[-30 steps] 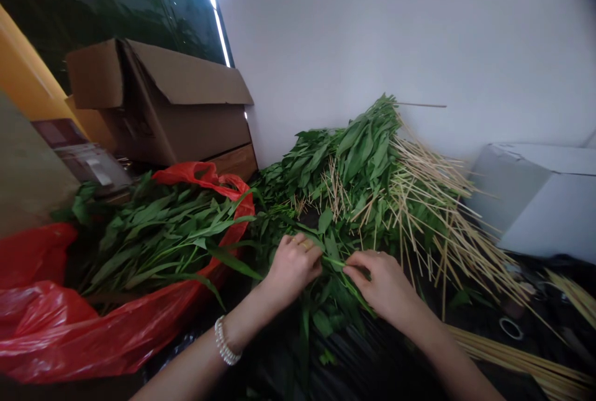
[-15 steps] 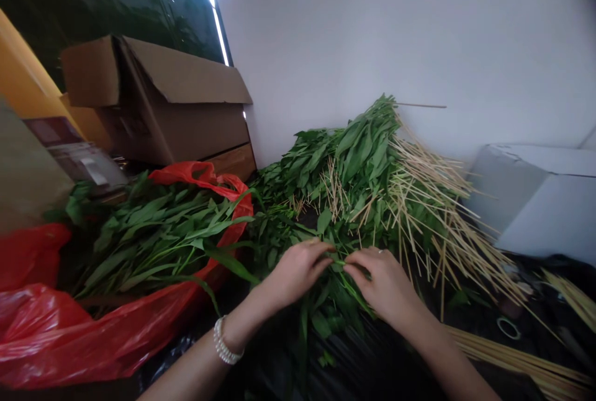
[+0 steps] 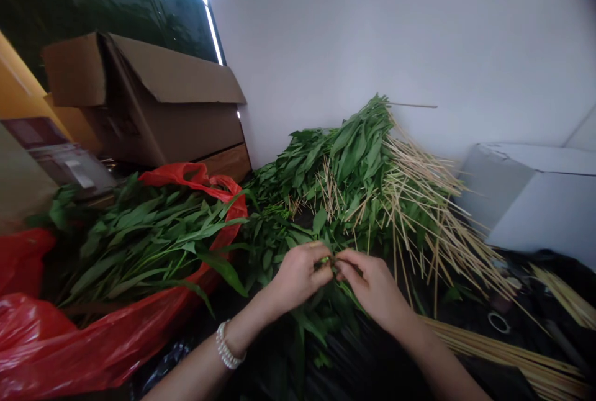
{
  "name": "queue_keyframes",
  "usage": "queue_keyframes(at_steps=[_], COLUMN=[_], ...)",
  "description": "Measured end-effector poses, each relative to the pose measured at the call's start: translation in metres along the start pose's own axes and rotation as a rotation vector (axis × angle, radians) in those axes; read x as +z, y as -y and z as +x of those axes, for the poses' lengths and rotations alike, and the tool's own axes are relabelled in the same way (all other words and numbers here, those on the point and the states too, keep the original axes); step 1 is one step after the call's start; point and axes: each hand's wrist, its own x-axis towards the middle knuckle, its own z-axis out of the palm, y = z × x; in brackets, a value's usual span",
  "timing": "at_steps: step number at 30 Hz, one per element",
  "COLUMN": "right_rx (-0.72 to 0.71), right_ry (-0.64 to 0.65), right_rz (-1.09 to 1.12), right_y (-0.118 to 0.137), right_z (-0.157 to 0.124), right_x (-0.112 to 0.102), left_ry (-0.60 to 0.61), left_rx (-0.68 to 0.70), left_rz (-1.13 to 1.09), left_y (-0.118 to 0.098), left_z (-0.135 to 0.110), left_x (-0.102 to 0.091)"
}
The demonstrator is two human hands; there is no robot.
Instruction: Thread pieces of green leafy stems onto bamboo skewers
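While both hands are working close together at lower centre, the left hand (image 3: pixel 300 274) is curling its fingers inward, thumb nearly meeting the index finger, and is pinching a green stem (image 3: pixel 326 260) in that narrow gap. The right hand (image 3: pixel 372 283) is bringing thumb and index finger to a tight pinch at the same spot, just beside the left fingertips; its exact grip point is blurring into the green. The stem is lying between the two hands, above loose leaves (image 3: pixel 314 320) that are spreading over black sheeting (image 3: pixel 363 364). A pearly bracelet (image 3: pixel 226 346) is circling the left wrist. Behind the hands, a leafy heap (image 3: pixel 358 140) is leaning near the wall, with thin sticks (image 3: pixel 433 202) fanning out rightward. To the left, a red plastic bag (image 3: pixel 121 342) is holding more leafy stems (image 3: pixel 144 233); at lower right, pale rods (image 3: pixel 503 357) are lying side by side.
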Motion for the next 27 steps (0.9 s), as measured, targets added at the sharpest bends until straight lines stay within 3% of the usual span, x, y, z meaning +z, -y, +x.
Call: queue_keyframes(at_steps=[2,4,9,11,13,16,19,23,27], right_rx=[0.129,0.169,0.175,0.223,0.253,0.282,0.292,0.228,0.175], right_ry=[0.033,0.032,0.037,0.012,-0.06,-0.233,-0.308,-0.19,-0.004], right_rz=[0.373,0.631,0.984,1.11,1.171,1.05,0.849,0.807,0.739], right_y=[0.001,0.003,0.006,0.001,-0.007,-0.016,-0.015,-0.004,0.006], right_z=[0.003,0.004,0.003,0.003,0.004,0.007,0.007,0.003,-0.001], right_x=[-0.003,-0.004,-0.007,-0.013,-0.021,-0.028,-0.025,-0.013,-0.01], left_ry=[-0.054,-0.069,-0.037,-0.14,-0.279,-0.373,-0.288,-0.086,0.044], left_rx=[-0.05,-0.11,-0.361,-0.458,-0.47,-0.376,-0.338,-0.341,-0.24], left_rz=[-0.211,-0.391,-0.831,-0.997,-1.083,-1.09,-1.089,-0.693,-0.264], left_y=[-0.005,-0.011,-0.016,-0.007,0.003,0.01,0.004,-0.014,-0.028], left_z=[0.005,0.011,0.021,0.025,0.027,0.025,0.017,0.003,-0.01], left_x=[-0.002,-0.004,-0.013,-0.025,-0.041,-0.064,-0.071,-0.055,-0.04])
